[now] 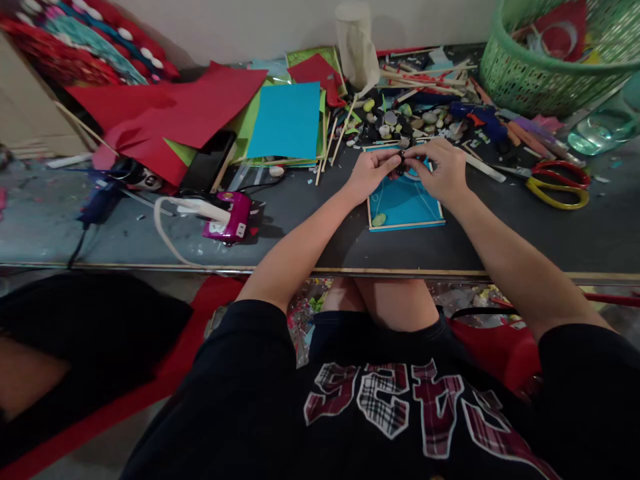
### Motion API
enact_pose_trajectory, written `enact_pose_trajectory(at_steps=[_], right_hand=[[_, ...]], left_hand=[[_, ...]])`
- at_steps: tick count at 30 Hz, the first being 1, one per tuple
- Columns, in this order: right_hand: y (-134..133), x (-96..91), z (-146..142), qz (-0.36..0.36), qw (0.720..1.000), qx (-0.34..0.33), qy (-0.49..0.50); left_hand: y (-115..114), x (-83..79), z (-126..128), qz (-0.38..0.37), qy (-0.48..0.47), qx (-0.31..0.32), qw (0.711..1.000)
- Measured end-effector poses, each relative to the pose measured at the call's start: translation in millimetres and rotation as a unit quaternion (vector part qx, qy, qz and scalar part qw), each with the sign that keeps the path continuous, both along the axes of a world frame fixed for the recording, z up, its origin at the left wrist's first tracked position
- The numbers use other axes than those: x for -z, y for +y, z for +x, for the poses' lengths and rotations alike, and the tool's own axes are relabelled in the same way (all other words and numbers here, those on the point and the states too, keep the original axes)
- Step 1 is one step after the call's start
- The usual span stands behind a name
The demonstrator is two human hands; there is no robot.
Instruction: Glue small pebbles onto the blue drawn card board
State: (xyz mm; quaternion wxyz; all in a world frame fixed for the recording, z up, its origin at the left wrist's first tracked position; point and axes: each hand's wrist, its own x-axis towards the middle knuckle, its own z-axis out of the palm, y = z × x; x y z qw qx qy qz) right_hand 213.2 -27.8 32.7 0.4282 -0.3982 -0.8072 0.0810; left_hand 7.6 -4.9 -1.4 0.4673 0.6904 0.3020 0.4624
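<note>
My left hand (373, 172) and my right hand (440, 167) meet above a blue square panel (407, 203) edged with thin wooden sticks. Between the fingertips of both hands is a small dark pebble (401, 160), partly covered by the fingers. Both hands are closed in a pinch around it. On the panel's near left corner lies a pale green pebble (379, 219). Faint light lines run across the blue surface. Just beyond the panel, a heap of mixed pebbles (400, 120) spreads over the dark table.
Scissors (560, 183) with red and yellow handles lie at right, near a glass of water (605, 127) and a green basket (530, 80). Left are a purple power adapter (229, 219), a blue glue gun (100, 200), blue paper (285, 120) and red sheets (170, 110). Another person sits at left.
</note>
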Motion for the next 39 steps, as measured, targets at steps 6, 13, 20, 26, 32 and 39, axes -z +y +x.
enact_pose_trajectory(at_steps=[6,13,20,26,32,39], right_hand=[[0.2,-3.1,4.3,0.026,0.998,-0.016,-0.06],[0.0,-5.1,5.7,0.055,0.989,-0.028,-0.131],[2.5,2.6,1.7,0.023,0.982,-0.005,-0.19],[1.2,-0.6,-1.2,0.031,0.973,-0.003,-0.227],[2.0,-0.5,-0.1,0.015,0.972,0.0,-0.236],[4.4,2.2,4.8,0.016,0.974,0.015,-0.226]], left_hand=[[-2.0,-1.2,1.3,-0.033,-0.031,0.018,0.999],[-2.6,-4.7,0.5,-0.058,-0.034,0.029,0.997],[-3.3,-7.1,-0.7,-0.061,-0.025,0.046,0.997],[-4.7,-8.2,1.0,-0.076,-0.033,0.062,0.995],[-5.0,-9.7,0.0,-0.08,-0.028,0.058,0.995],[-0.5,-4.2,-0.2,-0.072,-0.028,0.046,0.996]])
